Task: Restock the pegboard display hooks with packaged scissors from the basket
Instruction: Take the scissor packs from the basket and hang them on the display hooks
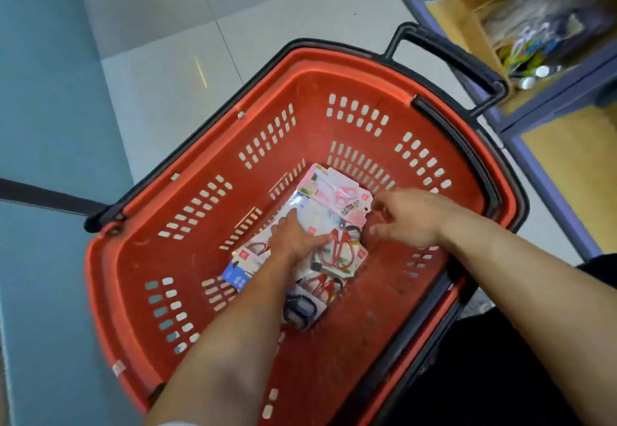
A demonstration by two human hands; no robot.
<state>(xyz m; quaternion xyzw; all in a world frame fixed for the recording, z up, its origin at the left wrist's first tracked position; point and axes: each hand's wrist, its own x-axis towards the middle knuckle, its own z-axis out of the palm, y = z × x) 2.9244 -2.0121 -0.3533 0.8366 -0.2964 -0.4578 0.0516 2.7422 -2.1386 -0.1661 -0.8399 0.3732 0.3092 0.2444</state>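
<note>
We are bent over the red basket (334, 54), which stands on the tiled floor (267, 24) beside a shelf unit (551, 101); the pegboard itself is out of view. The packaged scissors lie in a loose, overlapping heap on the basket's bottom: a pink-handled pack (337, 191) at the far end, a red-handled pack (340, 250) in the middle, a dark-handled pack (300, 313) nearest us and a blue-carded pack (238, 275) off to the left. Our left hand (293, 235) lies on the heap with its fingers stretched out flat, pressing down and gripping nothing. Our right hand (410, 218) hovers at the right edge of the pink-handled pack, half open, with forefinger and thumb apart on either side of the card's corner and not yet closed on it as far as we can see. We judge these blister packs light and fairly stiff, but glossy, so they will likely slide over each other and snag at the corners. The best hold is probably a pinch on the bare card near the hang hole at the top, away from the plastic bubble, lifting one pack at a time while the left hand steadies the rest.
</note>
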